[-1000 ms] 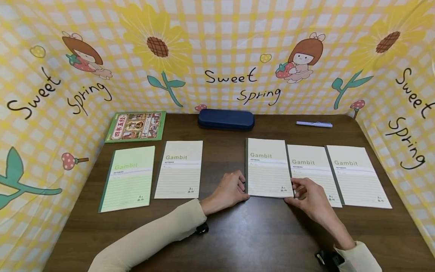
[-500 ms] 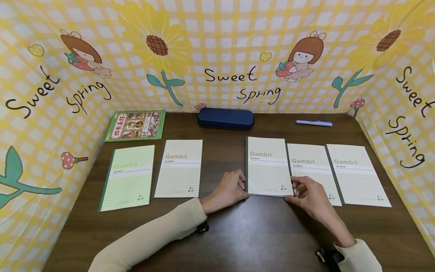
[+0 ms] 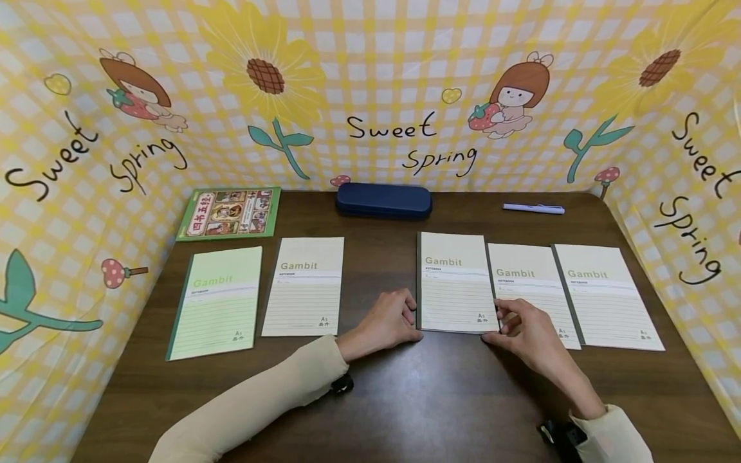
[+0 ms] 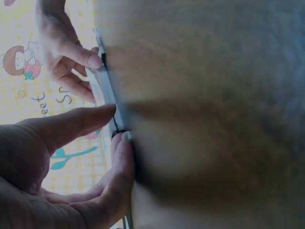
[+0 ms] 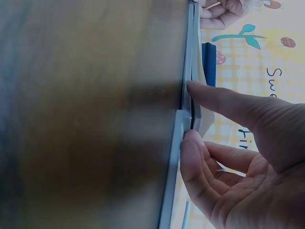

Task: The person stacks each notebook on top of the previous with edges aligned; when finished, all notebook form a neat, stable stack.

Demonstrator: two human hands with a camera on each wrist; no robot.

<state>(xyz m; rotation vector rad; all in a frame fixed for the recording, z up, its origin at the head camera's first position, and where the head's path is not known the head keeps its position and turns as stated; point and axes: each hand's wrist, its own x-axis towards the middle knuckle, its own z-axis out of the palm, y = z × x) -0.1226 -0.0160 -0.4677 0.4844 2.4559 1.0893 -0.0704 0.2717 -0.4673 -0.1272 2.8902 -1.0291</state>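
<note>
A cream Gambit notebook (image 3: 455, 292) with a dark spine lies right of the table's middle. In the right wrist view its edge (image 5: 189, 47) shows more than one layer; I cannot tell whether it is a stack. My left hand (image 3: 383, 325) pinches its lower left corner, thumb at the front edge and curled fingers against the spine. At the lower right corner my right hand (image 3: 529, 334) does the same, thumb on the front edge and fingers along the side. That hand partly covers a second cream notebook (image 3: 523, 257) close beside it.
A third cream notebook (image 3: 604, 302) lies at the right. On the left are another cream notebook (image 3: 303, 289) and a green one (image 3: 217, 308). Behind them sit a picture book (image 3: 228, 213), a navy case (image 3: 384, 200) and a lilac pen (image 3: 533, 208). Checked cloth (image 3: 399, 64) walls the table.
</note>
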